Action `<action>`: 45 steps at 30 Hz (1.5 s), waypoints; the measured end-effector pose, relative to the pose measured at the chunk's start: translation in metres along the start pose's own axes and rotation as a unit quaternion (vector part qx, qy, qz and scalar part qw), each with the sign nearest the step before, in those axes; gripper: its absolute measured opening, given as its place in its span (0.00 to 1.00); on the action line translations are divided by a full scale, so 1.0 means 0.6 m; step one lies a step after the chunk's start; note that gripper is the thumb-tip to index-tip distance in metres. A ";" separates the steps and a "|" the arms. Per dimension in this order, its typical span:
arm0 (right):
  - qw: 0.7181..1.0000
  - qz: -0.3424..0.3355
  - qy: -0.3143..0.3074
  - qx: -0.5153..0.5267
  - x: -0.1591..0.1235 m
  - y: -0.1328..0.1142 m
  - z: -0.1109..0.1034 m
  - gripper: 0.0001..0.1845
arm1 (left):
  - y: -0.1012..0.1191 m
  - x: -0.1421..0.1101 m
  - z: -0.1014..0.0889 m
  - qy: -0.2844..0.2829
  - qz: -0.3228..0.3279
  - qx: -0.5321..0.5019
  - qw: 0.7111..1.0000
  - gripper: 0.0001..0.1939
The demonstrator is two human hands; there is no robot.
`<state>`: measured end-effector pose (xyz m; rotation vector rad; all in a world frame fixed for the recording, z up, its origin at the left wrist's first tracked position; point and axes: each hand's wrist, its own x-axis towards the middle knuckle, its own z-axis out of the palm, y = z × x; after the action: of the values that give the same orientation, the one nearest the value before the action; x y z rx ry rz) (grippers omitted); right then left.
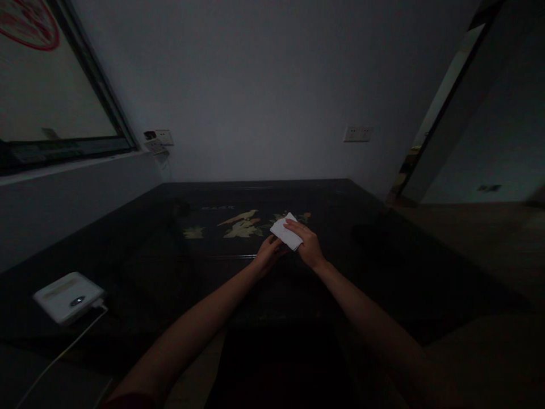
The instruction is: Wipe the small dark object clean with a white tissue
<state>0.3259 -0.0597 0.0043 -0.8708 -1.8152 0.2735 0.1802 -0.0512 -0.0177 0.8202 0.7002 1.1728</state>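
Note:
Both my arms reach forward over a dark glossy table [374, 250] in a dim room. My right hand [307, 243] grips a folded white cloth or tissue [284, 230], fingers laid over its top, pressing it toward the tabletop. My left hand [269, 254] is curled beside the cloth's near left edge, its fingertips touching or pinching that corner. Under the hands the tabletop carries a pale inlaid picture of leaves and birds [242, 225].
A white box-shaped device [68, 296] with a white cable [63, 352] lies at the table's near left. A framed window or mirror [51, 85] fills the left wall. Wall sockets [158, 141] and switches [358, 133] sit on the back wall. A doorway [443, 108] opens on the right.

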 end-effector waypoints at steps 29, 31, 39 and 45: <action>0.966 0.172 0.052 0.184 0.013 0.051 0.024 0.21 | 0.012 -0.011 0.005 0.011 -0.023 -0.011 1.000 0.14; 0.978 0.130 0.033 0.158 0.011 0.038 0.018 0.20 | 0.014 -0.013 0.006 0.006 -0.024 -0.014 1.000 0.13; 0.996 0.035 -0.035 0.068 0.006 0.008 0.004 0.22 | 0.014 -0.012 0.003 0.013 -0.023 -0.040 0.999 0.12; 0.984 0.080 -0.029 0.155 0.015 0.010 0.000 0.42 | 0.015 -0.010 0.003 0.012 -0.031 -0.032 0.999 0.14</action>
<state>0.3272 -0.0493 0.0073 -0.7938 -1.6989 0.6729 0.1759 -0.0560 -0.0089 0.7278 0.7000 1.1459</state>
